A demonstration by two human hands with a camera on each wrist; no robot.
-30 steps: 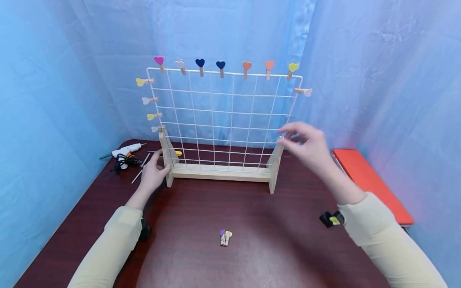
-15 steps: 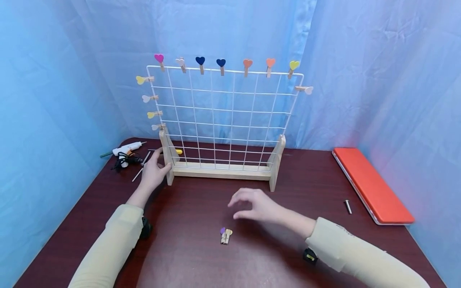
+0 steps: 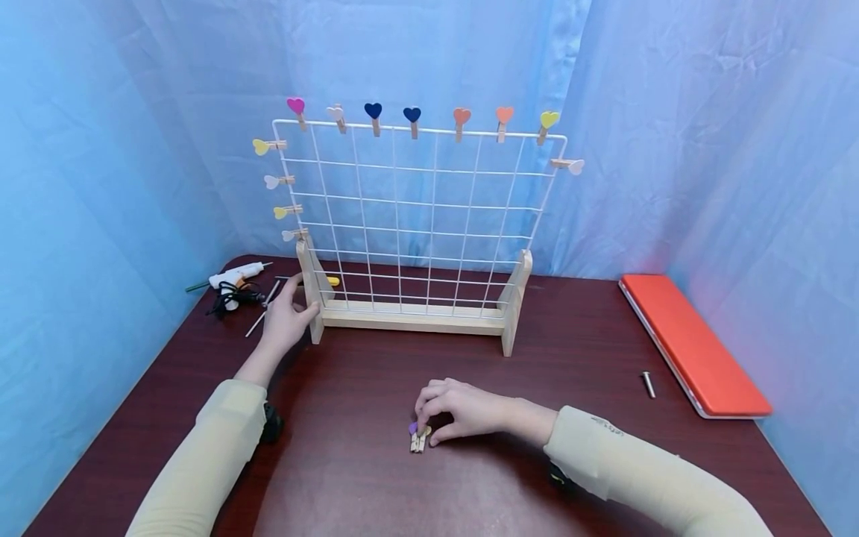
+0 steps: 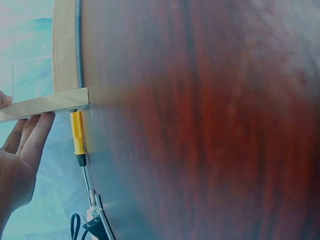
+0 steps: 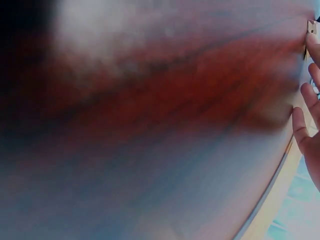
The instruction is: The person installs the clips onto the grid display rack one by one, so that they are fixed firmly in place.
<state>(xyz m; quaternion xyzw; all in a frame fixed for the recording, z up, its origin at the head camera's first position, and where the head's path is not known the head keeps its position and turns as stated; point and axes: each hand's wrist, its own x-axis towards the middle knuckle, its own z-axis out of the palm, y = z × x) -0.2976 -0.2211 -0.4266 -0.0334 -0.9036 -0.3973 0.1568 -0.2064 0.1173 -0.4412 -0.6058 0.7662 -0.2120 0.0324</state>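
Note:
My left hand (image 3: 285,319) grips the left wooden leg (image 3: 309,294) of a stand, thumb on one face and fingers (image 4: 37,137) against the other, as the left wrist view shows. The stand holds a white wire grid (image 3: 429,201) upright. In front of it, two small heart-topped clothespins lie side by side on the table: one purple (image 3: 414,440), one yellow (image 3: 421,443). My right hand (image 3: 463,409) is right over them, fingertips down at the yellow one, which they partly cover. The right wrist view shows its fingers spread beside a clothespin (image 5: 312,27).
Heart clothespins line the grid's top and left edges, and a white one (image 3: 575,167) sits on its right edge. A glue gun (image 3: 236,276) with a black cord and a yellow-handled screwdriver (image 4: 77,132) lie at left. A bolt (image 3: 648,384) and red case (image 3: 694,344) are at right.
My right hand has come down from the grid's right side to the two clothespins on the table. The left hand has stayed on the stand's leg.

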